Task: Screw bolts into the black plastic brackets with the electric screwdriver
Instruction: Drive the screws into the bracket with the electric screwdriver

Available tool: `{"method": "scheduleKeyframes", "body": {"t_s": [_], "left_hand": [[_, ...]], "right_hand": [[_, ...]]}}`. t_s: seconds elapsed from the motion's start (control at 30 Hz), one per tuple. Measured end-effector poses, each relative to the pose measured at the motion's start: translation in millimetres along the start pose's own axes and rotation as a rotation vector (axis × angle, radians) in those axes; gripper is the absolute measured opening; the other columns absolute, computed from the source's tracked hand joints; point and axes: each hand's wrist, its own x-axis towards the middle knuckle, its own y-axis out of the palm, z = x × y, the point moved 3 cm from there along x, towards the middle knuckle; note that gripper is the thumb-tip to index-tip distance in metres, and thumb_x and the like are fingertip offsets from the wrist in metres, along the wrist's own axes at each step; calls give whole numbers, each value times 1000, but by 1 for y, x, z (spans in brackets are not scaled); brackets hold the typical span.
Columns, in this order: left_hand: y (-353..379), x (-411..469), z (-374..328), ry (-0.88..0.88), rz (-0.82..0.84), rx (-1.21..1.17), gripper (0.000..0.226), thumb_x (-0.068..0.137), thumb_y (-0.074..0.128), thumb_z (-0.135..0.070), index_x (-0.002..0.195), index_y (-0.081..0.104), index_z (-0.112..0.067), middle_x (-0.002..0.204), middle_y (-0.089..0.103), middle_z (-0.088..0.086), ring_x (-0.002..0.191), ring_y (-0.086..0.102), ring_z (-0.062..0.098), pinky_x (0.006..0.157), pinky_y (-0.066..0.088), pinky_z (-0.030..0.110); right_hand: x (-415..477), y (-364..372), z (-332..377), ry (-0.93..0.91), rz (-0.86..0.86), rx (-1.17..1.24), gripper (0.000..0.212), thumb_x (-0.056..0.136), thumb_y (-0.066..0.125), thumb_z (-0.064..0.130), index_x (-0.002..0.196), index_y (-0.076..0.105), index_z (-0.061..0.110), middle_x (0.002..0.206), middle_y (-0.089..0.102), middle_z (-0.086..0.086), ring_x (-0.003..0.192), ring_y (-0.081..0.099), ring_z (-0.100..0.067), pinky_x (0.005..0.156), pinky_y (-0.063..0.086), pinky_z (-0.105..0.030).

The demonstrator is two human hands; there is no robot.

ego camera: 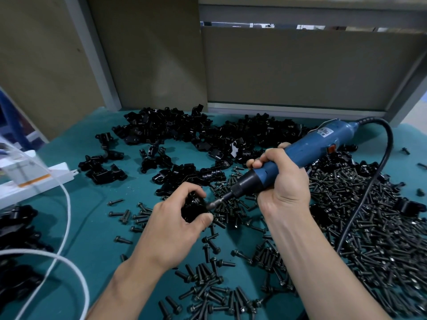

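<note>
Counter (92,204) covered in teal. Across the upper centre, a heap of black plastic brackets (175,128), with more at the lower-left edge. At the right, a dense pile of bolts (369,227), thinning to scattered ones at lower centre. At the left, a white power strip (57,174) and a white cable (68,204). Over the bolt pile, a black cord (361,204).
</note>
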Motion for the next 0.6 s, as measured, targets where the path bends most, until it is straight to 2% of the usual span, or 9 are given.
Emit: {"method": "scheduleKeyframes", "body": {"t_s": [0.17, 0.27, 0.37, 0.43, 0.53, 0.6], "left_hand": [[0, -1, -2, -8, 18, -17, 33, 90, 78, -28, 110, 57, -44, 93, 69, -17, 53, 69, 22, 58, 62, 50], [-4, 3, -5, -78, -19, -213, 33, 84, 84, -12, 99, 66, -36, 91, 70, 0, 49, 66, 21, 52, 61, 38], [-8, 8, -10, -183, -36, -555, 28, 63, 81, -6, 86, 73, -22, 76, 58, 31, 50, 52, 24, 47, 53, 33], [-7, 9, -11, -237, -23, -618, 27, 59, 77, -6, 83, 75, -19, 63, 53, 29, 54, 48, 27, 44, 50, 31], [-4, 10, -7, -315, 45, -683, 25, 74, 72, 6, 78, 75, -18, 74, 69, 30, 45, 38, 21, 41, 43, 27], [-9, 9, 0, -387, 45, -744, 30, 83, 60, 13, 81, 72, -15, 76, 69, 32, 42, 34, 16, 39, 37, 23]], "right_hand": [[-2, 1, 2, 7, 45, -15, 39, 79, 55, -18, 102, 52, 13, 63, 53, -7, 48, 51, -19, 63, 57, -37], [-4, 3, 1, 47, 76, 0, 37, 84, 55, -17, 108, 54, 11, 65, 53, -7, 51, 51, -20, 66, 58, -37], [-5, 3, 1, 127, 65, 62, 28, 87, 54, -13, 103, 58, 10, 65, 53, -7, 52, 51, -20, 68, 57, -36], [-6, 1, 2, 166, 29, 109, 23, 86, 54, -9, 98, 60, 10, 65, 52, -7, 51, 50, -20, 67, 57, -35], [-7, -5, 2, 246, -73, 148, 19, 81, 58, -4, 96, 60, 8, 66, 53, -8, 52, 49, -20, 64, 57, -35], [-9, -6, 4, 289, -128, 127, 20, 85, 59, -2, 101, 57, 8, 67, 53, -8, 53, 49, -20, 65, 57, -35]]}}
